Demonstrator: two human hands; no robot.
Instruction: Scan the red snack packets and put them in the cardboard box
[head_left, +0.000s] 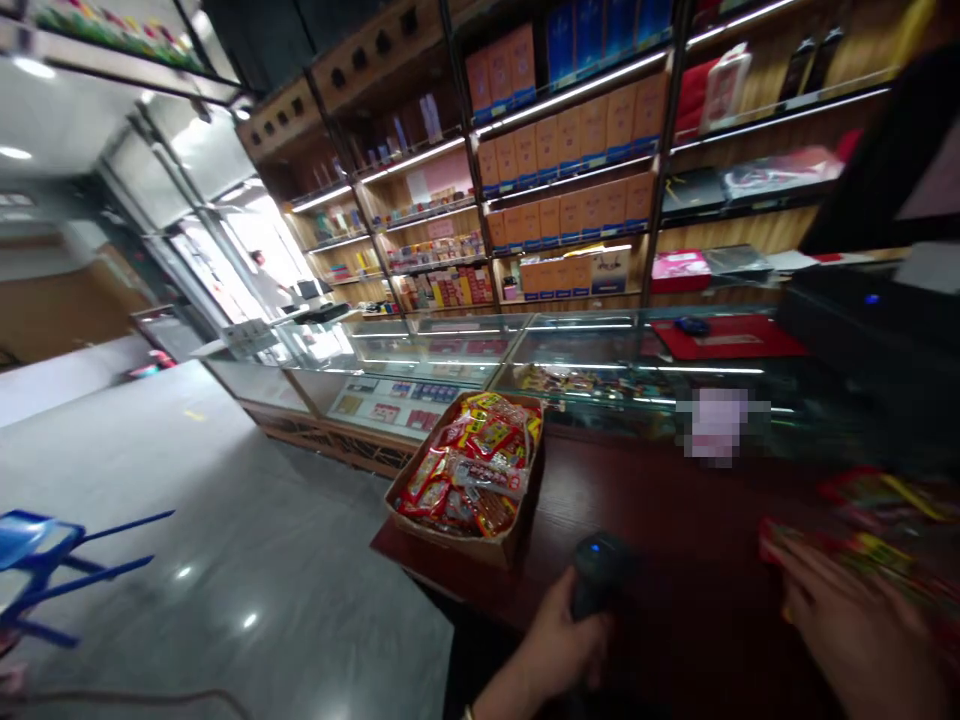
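My left hand point(559, 635) is closed around the handle of a dark barcode scanner point(600, 565), which has a small blue light on its head. It is over the front of the dark red-brown counter. At the right, my right hand point(847, 610) is on a red snack packet point(776, 540), with its fingers bent over it; motion blurs the hand. More red, yellow and green snack packets point(900, 500) lie around and behind this hand. Beyond my left hand, a cardboard box point(457, 545) full of red and yellow snack packets point(491, 435) sits on the counter's left corner.
Glass display cases point(450, 345) run behind the counter point(675, 500). A red mat point(731, 337) with a dark mouse point(691, 326) lies on the glass. Dark equipment point(870, 330) stands at right. Tall shelves hold boxes point(581, 130). A blue stool point(45, 560) is at left; a person point(266, 280) stands far back.
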